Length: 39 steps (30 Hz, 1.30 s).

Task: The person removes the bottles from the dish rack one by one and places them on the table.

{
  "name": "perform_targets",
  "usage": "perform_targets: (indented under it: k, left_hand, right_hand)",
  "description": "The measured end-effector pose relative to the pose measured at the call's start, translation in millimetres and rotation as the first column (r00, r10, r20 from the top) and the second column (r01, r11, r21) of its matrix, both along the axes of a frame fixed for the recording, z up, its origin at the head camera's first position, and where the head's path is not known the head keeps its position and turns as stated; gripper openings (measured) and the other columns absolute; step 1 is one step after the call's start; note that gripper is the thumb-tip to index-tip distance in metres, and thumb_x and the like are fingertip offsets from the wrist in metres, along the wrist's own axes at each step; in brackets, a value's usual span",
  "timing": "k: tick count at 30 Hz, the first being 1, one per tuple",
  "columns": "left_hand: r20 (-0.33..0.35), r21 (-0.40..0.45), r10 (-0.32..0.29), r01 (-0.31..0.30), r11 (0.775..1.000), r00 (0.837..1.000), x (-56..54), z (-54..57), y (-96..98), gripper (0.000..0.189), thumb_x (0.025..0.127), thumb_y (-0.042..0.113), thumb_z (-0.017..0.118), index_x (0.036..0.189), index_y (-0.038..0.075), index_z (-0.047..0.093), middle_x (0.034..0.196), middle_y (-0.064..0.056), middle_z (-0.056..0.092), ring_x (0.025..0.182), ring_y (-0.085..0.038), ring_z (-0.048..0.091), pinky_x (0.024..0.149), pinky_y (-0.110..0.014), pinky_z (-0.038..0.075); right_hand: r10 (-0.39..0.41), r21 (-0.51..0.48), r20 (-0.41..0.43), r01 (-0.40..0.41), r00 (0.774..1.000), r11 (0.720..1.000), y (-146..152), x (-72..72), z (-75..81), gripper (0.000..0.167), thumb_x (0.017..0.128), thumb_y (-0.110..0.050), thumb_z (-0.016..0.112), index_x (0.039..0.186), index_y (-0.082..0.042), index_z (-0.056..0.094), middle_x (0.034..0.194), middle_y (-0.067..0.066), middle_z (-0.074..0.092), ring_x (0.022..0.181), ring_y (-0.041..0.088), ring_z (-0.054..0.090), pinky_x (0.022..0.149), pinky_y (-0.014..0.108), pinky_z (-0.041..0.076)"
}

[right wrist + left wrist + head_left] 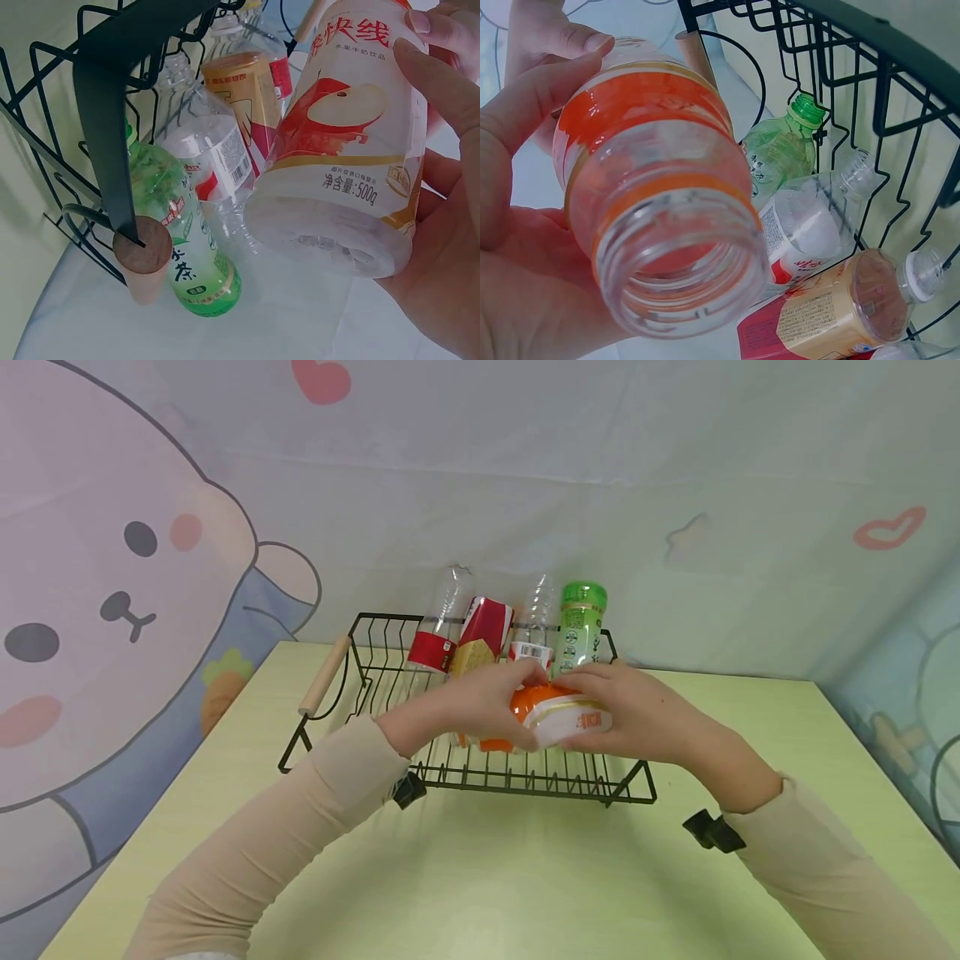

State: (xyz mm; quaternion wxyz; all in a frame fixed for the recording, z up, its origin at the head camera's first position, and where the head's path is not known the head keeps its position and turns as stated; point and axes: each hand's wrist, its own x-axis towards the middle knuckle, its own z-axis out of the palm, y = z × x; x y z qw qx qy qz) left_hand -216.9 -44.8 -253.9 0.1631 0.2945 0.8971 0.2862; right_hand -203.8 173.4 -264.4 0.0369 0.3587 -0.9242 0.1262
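"Head view: where was the orange-and-white bottle point(566, 718)?"
"Over the rack point(508, 788), toward its front right corner; left hand point(498, 697) and right hand point(637, 714) both gripped it."
"The risk?"
"Probably a drop onto the rack, had its smooth sides slipped."

"What blocks you?"
"The orange-and-white drink bottle point(566, 717) I hold at the head view's centre, four leaning bottles point(579, 642) higher up, the basket's wooden handle point(326, 677) centre left."
"Room?"
"Over the tabletop point(480, 877), lower centre."
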Motion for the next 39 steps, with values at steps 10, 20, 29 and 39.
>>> perform_targets:
  k: [10,20,29,39]
  left_hand:
    - [-0.007,0.01,0.005,-0.005,1.0,1.0,-1.8,1.5,1.6,0.066,0.077,0.02,0.08,0.132,0.014,0.044,0.122,0.0,0.055,0.101,-0.019,0.054,0.073,-0.024,0.054]
    - [-0.057,0.047,0.029,-0.026,0.999,0.998,-10.9,15.3,-3.3,0.072,0.075,0.024,0.081,0.136,0.018,0.042,0.136,0.001,0.051,0.108,-0.016,0.053,0.08,-0.025,0.054]
    - [-0.058,0.104,0.101,-0.094,0.99,0.993,-22.3,29.1,-18.9,0.081,0.073,0.026,0.082,0.141,0.019,0.039,0.134,0.002,0.051,0.11,-0.019,0.05,0.084,-0.031,0.052]
    - [-0.039,0.153,0.154,-0.147,0.977,0.987,-29.3,41.7,-39.8,0.082,0.076,0.026,0.08,0.143,0.017,0.035,0.139,-0.002,0.046,0.125,-0.024,0.045,0.092,-0.04,0.05]
  right_hand:
    - [0.004,-0.01,-0.03,-0.004,1.0,1.0,2,-0.5,-0.2,0.055,0.081,-0.033,0.077,0.127,-0.009,0.06,0.123,0.006,0.061,0.102,0.023,0.055,0.079,0.036,0.051]
    - [-0.029,-0.026,-0.074,0.027,0.997,0.999,6,-3.3,9.7,0.056,0.081,-0.033,0.077,0.127,-0.006,0.059,0.123,0.009,0.06,0.103,0.025,0.057,0.082,0.041,0.052]
    - [-0.1,-0.071,-0.018,0.098,0.995,0.993,17,-4.8,19.6,0.057,0.083,-0.033,0.076,0.131,-0.01,0.055,0.12,0.006,0.057,0.09,0.021,0.058,0.075,0.038,0.053]
    - [-0.109,-0.18,-0.077,0.094,0.991,0.979,37,-13.4,22.6,0.057,0.083,-0.02,0.077,0.131,0.0,0.054,0.124,0.014,0.057,0.105,0.029,0.055,0.085,0.047,0.051]
